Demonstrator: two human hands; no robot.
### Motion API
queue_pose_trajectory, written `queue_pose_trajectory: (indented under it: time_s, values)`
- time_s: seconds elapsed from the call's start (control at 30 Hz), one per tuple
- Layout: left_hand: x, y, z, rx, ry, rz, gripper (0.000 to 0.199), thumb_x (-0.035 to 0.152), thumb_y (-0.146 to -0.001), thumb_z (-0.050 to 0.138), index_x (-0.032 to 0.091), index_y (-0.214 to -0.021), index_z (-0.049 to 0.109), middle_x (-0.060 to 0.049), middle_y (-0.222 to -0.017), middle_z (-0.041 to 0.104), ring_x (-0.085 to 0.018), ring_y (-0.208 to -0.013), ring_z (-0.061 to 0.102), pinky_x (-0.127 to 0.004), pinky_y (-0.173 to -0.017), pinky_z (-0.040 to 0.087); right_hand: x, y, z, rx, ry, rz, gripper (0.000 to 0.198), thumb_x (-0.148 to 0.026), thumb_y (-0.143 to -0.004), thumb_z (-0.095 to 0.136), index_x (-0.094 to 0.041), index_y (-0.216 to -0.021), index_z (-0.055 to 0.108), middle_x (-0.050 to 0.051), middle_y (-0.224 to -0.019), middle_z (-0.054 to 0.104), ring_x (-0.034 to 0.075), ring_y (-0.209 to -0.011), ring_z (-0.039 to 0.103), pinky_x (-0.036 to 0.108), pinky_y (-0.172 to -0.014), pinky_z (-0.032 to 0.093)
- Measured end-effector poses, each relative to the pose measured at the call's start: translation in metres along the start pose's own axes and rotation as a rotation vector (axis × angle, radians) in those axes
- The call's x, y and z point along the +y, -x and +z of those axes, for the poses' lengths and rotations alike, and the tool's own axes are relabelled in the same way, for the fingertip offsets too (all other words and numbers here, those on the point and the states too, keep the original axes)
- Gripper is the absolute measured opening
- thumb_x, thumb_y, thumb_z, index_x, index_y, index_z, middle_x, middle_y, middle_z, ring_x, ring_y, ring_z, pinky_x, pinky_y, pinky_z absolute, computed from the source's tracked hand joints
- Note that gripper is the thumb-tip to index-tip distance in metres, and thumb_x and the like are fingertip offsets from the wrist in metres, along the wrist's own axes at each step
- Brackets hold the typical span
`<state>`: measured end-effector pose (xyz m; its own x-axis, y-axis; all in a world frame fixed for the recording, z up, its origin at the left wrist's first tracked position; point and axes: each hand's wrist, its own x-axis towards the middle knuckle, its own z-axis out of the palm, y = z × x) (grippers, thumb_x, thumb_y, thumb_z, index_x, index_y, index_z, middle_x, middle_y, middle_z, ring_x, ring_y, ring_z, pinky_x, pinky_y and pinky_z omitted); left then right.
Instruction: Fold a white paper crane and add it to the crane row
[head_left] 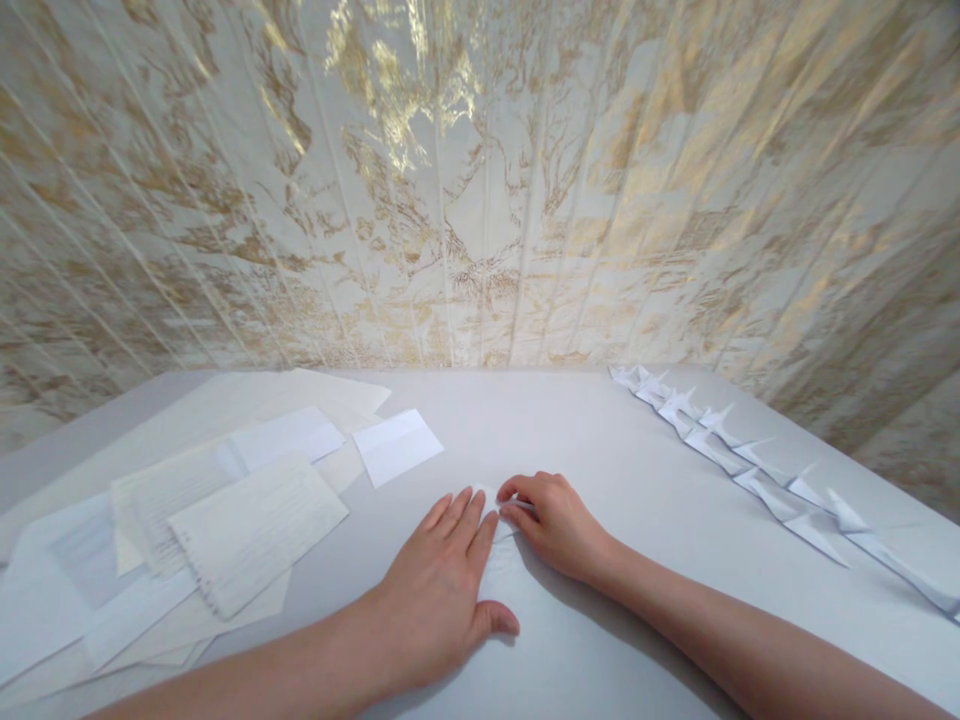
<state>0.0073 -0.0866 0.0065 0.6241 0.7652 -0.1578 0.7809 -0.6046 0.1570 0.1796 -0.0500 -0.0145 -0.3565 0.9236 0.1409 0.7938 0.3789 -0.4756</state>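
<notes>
A small white sheet of paper [502, 565], with faint marks on it, lies on the table between my hands. My left hand [442, 575] rests flat over its left side, fingers stretched forward and thumb out to the right. At the sheet's upper right, my right hand [555, 525] has its fingers curled, with thumb and index finger pinching at a folded edge. Much of the sheet is covered by my hands, so its full shape cannot be made out.
Loose papers [259, 530], some with writing, overlap on the left. One small white sheet [399, 446] lies apart beyond my left hand. Folded white paper pieces with sharp points [705, 432] line the right side. A gold-patterned curtain or wall covering [480, 220] rises behind the pale table [540, 420].
</notes>
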Motion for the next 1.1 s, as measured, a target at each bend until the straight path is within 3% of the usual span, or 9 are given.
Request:
queue_pose_trajectory:
  time_s: [0.3,0.87,1.1]
  values:
    - [-0.0003,0.0008,-0.0016,-0.021,0.038,-0.025,0.082,0.063,-0.076,0.043,0.008,-0.136,0.03,-0.021,-0.144,0.018,-0.034,-0.133,0.015,-0.049,-0.108,0.019,-0.0012,-0.0018,0.001,0.016,0.02,-0.018,0.016,-0.02,-0.082,0.05,-0.019,-0.089,0.065,0.003,-0.076,0.069,0.017,-0.075,0.06,0.026,-0.074,0.04]
    - [0.0014,0.0015,-0.0018,0.051,-0.01,-0.038,0.077,0.063,-0.073,0.048,0.016,-0.133,0.038,-0.016,-0.145,0.026,-0.035,-0.129,0.029,-0.048,-0.103,0.026,0.0,-0.0031,0.0025,0.014,0.036,-0.051,0.017,-0.017,-0.083,0.049,-0.018,-0.092,0.063,0.005,-0.082,0.069,0.016,-0.079,0.062,0.026,-0.076,0.041]
    - [0.0006,0.0011,-0.0021,0.068,-0.002,-0.029,0.079,0.063,-0.072,0.048,0.013,-0.132,0.038,-0.018,-0.143,0.028,-0.034,-0.127,0.031,-0.048,-0.102,0.026,0.001,-0.0043,0.0031,0.014,0.035,-0.04,0.018,-0.016,-0.082,0.048,-0.018,-0.092,0.063,0.005,-0.084,0.069,0.016,-0.08,0.062,0.026,-0.076,0.041]
